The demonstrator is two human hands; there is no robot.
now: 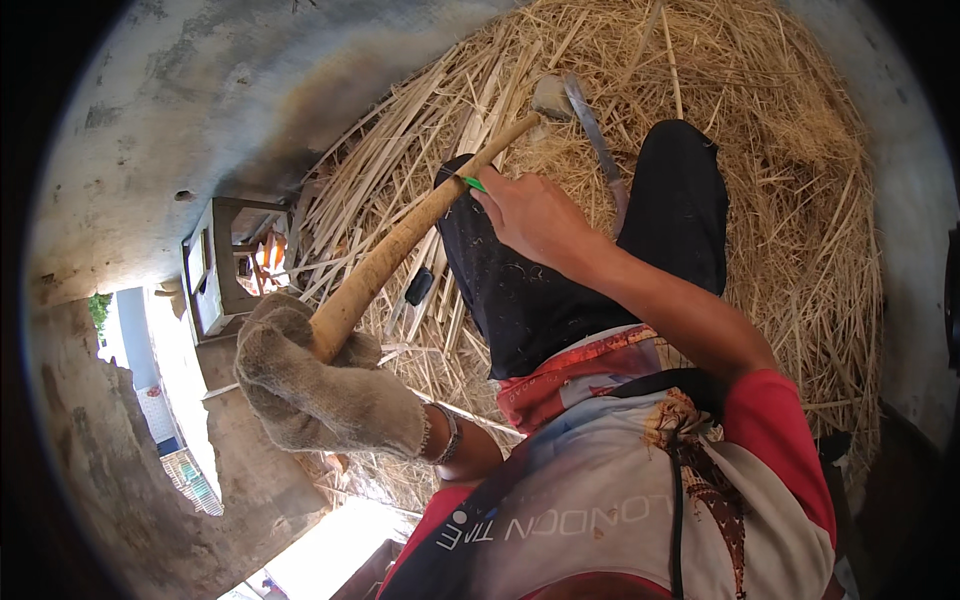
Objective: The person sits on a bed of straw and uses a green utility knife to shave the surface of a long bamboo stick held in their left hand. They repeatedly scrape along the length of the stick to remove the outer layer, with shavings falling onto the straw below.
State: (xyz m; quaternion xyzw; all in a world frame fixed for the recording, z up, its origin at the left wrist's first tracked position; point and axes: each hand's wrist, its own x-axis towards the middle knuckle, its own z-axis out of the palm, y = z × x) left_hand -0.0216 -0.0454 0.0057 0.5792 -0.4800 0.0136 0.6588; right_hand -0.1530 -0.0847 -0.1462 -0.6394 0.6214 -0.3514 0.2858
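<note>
While the left grip (325,375) clasps a pole (405,236) slanting forward-right, the right (541,217) pinches something green (474,184).

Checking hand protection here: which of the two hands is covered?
The left hand, inside a greyish-brown cloth cover and gripping the thick end of the pole. The right hand is bare, holding a green object by the pole.

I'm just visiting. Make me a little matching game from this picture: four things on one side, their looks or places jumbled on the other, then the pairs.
Column one:
1. Left hand
2. Right hand
3. Knife
4. Stick

Column two:
A. Metal blade beside a grey block
B. Long, round and yellowish-brown
C. Wrapped in a greyish-brown cloth covering
D. Bare, pinching a small green thing

Pairs: 1-C, 2-D, 3-A, 4-B
</note>
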